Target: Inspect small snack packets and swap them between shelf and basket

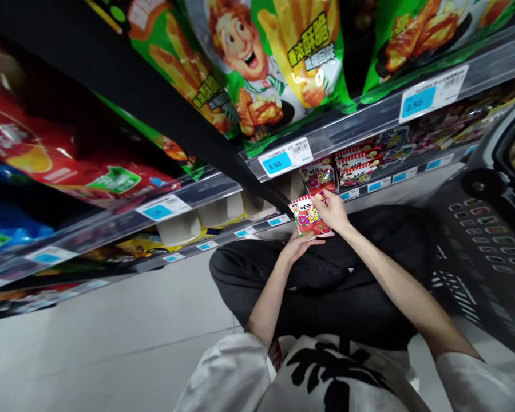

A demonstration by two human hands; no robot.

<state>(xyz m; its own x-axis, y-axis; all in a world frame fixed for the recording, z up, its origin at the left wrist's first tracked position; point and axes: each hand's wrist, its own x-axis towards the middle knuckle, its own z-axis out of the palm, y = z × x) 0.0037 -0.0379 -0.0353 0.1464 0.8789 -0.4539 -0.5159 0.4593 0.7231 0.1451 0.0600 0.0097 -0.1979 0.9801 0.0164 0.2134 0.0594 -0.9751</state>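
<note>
A small red and white candy packet [308, 216] is held in front of the bottom shelf, above my bent legs. My right hand [332, 212] grips its upper right edge, thumb and fingers closed on it. From below, my left hand [299, 247] is closed on the packet's lower edge, with part of the fingers hidden behind it. Just beyond my hands, similar red and white packets [317, 176] stand on the low shelf, and more striped packets [356, 166] stand to their right.
Green snack bags [278, 74] fill the shelf above, over a rail with price labels [285, 157]. A dark upright post [189, 114] slants down toward my hands. A black shopping basket [476, 240] stands close on my right. Red bags [60, 143] hang at left over the tiled floor [111, 332].
</note>
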